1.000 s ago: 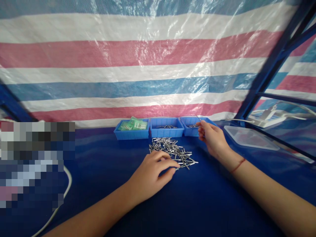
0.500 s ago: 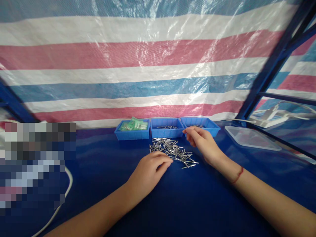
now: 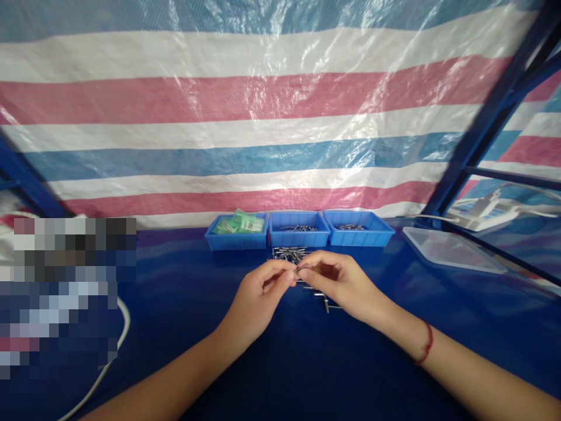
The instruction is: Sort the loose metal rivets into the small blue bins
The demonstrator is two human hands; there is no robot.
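My left hand (image 3: 265, 292) and my right hand (image 3: 346, 286) meet fingertip to fingertip over the table. Both are closed in a pinch. A thin grey sliver shows where they touch, apparently a blind rivet (image 3: 300, 269), mostly covered by the fingers. Behind and below the hands lies a loose pile of silvery blind rivets (image 3: 287, 254), partly hidden by my right hand. A few stray rivets (image 3: 322, 299) stick out under my right palm.
Three blue bins stand in a row behind: the left bin (image 3: 236, 242) holds green-and-clear packets, the middle bin (image 3: 300, 240) and right bin (image 3: 362, 238) metal pieces. A translucent lid (image 3: 451, 250) lies right, near a white power strip (image 3: 482, 213). A white cable (image 3: 126, 318) runs at left.
My right hand has come back from the right bin, toward me and to the left, to meet my left hand. Stray rivets at the pile's right edge lie differently.
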